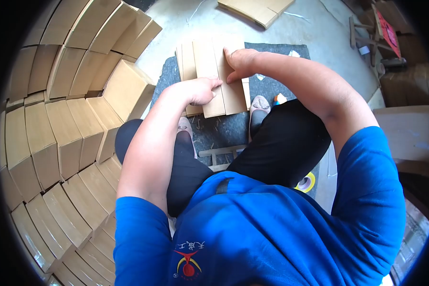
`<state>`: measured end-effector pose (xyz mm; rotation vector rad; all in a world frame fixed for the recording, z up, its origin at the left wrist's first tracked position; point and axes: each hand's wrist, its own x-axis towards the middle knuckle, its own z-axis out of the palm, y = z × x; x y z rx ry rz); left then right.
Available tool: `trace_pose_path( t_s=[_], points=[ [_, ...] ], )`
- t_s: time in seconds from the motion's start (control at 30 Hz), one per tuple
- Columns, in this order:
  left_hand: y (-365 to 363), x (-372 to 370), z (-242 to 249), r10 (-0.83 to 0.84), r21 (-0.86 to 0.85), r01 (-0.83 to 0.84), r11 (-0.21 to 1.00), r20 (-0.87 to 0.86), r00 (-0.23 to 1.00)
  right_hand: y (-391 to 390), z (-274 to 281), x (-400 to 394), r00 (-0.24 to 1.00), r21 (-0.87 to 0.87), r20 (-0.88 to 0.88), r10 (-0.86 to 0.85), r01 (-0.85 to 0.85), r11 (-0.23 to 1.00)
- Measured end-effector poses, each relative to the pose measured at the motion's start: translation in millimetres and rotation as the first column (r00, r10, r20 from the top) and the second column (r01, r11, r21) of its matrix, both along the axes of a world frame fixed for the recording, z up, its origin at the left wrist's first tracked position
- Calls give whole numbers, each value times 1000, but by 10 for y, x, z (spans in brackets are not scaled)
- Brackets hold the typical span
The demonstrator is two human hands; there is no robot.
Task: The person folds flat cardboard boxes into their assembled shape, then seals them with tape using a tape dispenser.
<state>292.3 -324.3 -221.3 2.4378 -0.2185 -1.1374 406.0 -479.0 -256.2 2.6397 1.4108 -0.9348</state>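
Observation:
A cardboard box (208,62) lies in front of me between my feet, its long flaps folded inward and their edges running side by side. My left hand (203,91) rests on the near part of the flaps, index finger stretched toward the seam; its other fingers are partly hidden. Farther along the right flap, my right hand (240,63) presses down with thumb and forefinger spread apart. Both hands touch the cardboard, and neither is wrapped around anything. Under the box is a dark mat (291,57).
Stacked cardboard boxes (62,138) form a wall at my left. Flattened cardboard (257,10) lies on the floor ahead. A yellow-rimmed tape roll (305,182) sits beside my right leg. A small wooden frame (364,35) with something red stands at the far right.

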Motion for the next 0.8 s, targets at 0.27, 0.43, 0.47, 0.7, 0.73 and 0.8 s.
trace_pose_path(
  t_s=[0.27,0.43,0.47,0.7,0.73,0.8],
  points=[
    [61,248,89,-161,92,176,980,-145,976,16,64,67,995,-47,56,86,-83,995],
    [139,242,-23,-215,100,226,969,-113,970,-76,-131,51,1000,148,5,-26,25,989],
    [172,246,-5,-216,71,223,972,-95,972,-93,-141,28,999,185,0,-42,41,982],
    [309,368,97,-192,-103,185,977,-63,979,-105,-213,101,971,180,-183,-153,186,966],
    [322,396,119,-148,-98,138,986,-110,983,-160,-279,107,970,220,-195,-148,190,957],
    [385,361,44,-145,-130,137,982,-52,988,-273,-458,74,967,311,-206,-148,208,927]
  ],
)
